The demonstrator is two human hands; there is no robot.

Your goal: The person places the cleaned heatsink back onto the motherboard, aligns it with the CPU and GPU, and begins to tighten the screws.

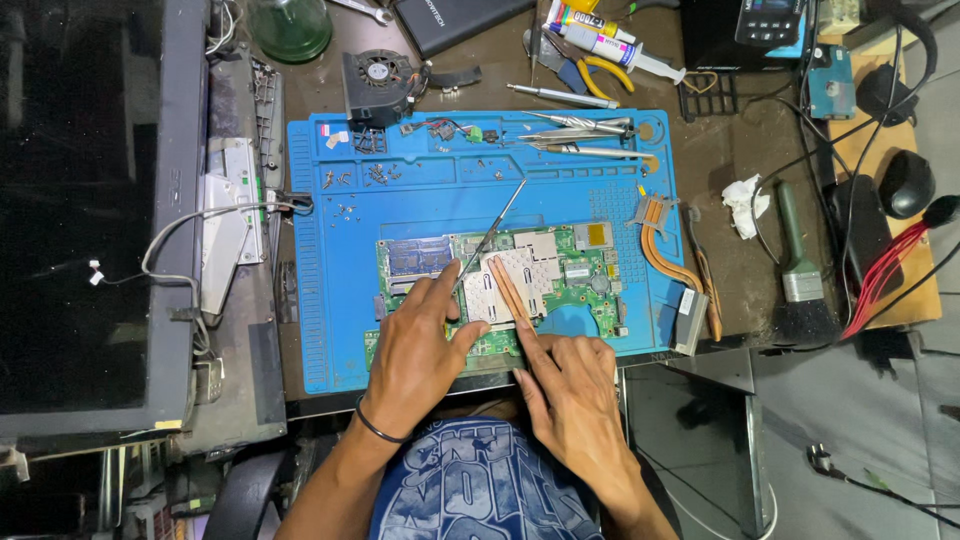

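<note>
Green circuit board [560, 275] with silver shields and memory chips, flat on the blue mat [320, 300] near the table's front edge, left hand [415, 355] pinching slim tweezers [492, 232], right hand [570, 385] pressing a wooden stick [508, 292] on it.

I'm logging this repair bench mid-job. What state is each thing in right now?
Circuit board: bare, out of its case, flat on the blue mat.
Left hand: fingers on the board, holding metal tweezers.
Right hand: pressing a thin wooden stick onto the board's metal shield.
Cooling fan: removed, lying loose.
Copper heat pipe: detached, beside the board.
Screws: loose on the mat.
</note>
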